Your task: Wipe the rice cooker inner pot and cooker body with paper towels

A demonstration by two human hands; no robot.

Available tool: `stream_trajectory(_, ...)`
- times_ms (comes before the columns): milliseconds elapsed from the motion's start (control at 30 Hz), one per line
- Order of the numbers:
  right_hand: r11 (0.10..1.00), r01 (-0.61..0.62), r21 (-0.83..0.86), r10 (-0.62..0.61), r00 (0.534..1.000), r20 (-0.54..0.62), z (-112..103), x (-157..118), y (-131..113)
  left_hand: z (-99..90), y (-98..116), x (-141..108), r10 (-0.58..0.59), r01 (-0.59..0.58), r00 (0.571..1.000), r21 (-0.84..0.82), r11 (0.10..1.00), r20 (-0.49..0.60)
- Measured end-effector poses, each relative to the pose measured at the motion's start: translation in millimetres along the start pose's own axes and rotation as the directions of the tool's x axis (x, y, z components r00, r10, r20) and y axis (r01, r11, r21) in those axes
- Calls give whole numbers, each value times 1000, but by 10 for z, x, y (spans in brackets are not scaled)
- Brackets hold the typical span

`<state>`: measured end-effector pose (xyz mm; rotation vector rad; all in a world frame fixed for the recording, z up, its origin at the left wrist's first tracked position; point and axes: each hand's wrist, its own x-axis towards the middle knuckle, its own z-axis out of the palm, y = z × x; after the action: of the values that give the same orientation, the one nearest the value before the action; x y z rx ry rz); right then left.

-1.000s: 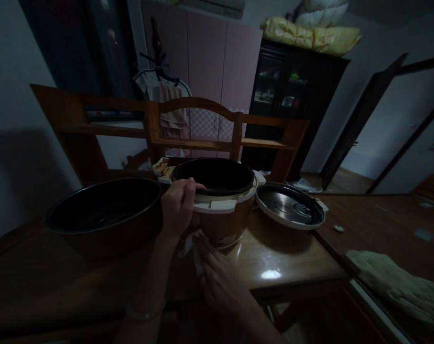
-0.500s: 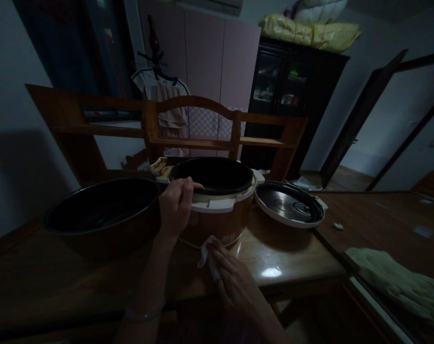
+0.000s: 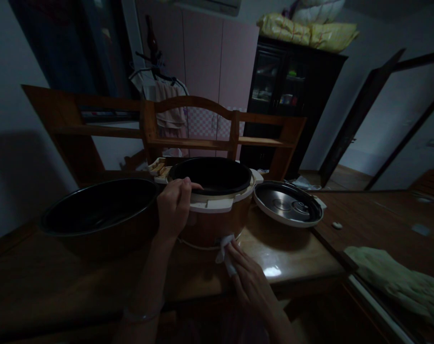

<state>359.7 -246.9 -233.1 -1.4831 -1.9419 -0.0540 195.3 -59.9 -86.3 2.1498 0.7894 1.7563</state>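
Note:
A large round cooker (image 3: pixel 210 224) with a brown body, a white rim and a dark interior stands on the wooden table (image 3: pixel 199 274). My left hand (image 3: pixel 174 205) is closed on the cooker's rim at its front left. A white cloth (image 3: pixel 227 251) is pressed by my right hand (image 3: pixel 247 270) against the lower front of the cooker. To the left sits a wide dark pot (image 3: pixel 102 210), open at the top. A round lid (image 3: pixel 288 204), its metal inner side facing up, lies right of the cooker.
Behind the cooker rises a wooden shelf rack (image 3: pixel 191 142). A small white object (image 3: pixel 337 225) lies on the brown surface at the right, near a pale green cloth (image 3: pixel 392 279). A black cabinet (image 3: pixel 292 95) stands farther back.
My right hand has moved to the right with the white cloth, along the cooker's lower front. My left hand keeps its hold on the rim.

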Motion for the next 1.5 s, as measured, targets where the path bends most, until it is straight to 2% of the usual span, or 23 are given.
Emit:
stream_trajectory(167, 999, -18, -27, 17, 999, -48, 4, -58, 52, -4, 6, 1, 0, 0, 1000, 0, 1000, 6)
stream_trajectory(467, 990, -143, -21, 138, 980, -145, 10, -142, 269, -3, 21, -4, -34, 34, 999, 0, 999, 7)
stream_trajectory(567, 987, -159, -20, 154, 977, -144, -5, -149, 302, 2, 14, -4, -30, 30, 1000, -9, 1000, 4)
stream_trajectory(767, 993, -118, -13, 117, 989, -89, 7, -80, 131, 9, 25, -2, -31, 31, 1000, -17, 999, 1)
stream_trajectory(967, 998, -36, -49, 31, 994, -103, 103, 15, -24, 4, 22, -3, -40, 40, 999, -12, 999, -2)
stream_trajectory(1300, 994, -54, -98, 47, 996, -77, 137, -18, -14, 11, 20, -7, -42, 42, 999, 5, 999, 0)
stream_trajectory(1500, 991, -33, -129, 18, 993, -113, 157, -37, -4, 16, 13, -5, -29, 29, 1000, 5, 1000, -7)
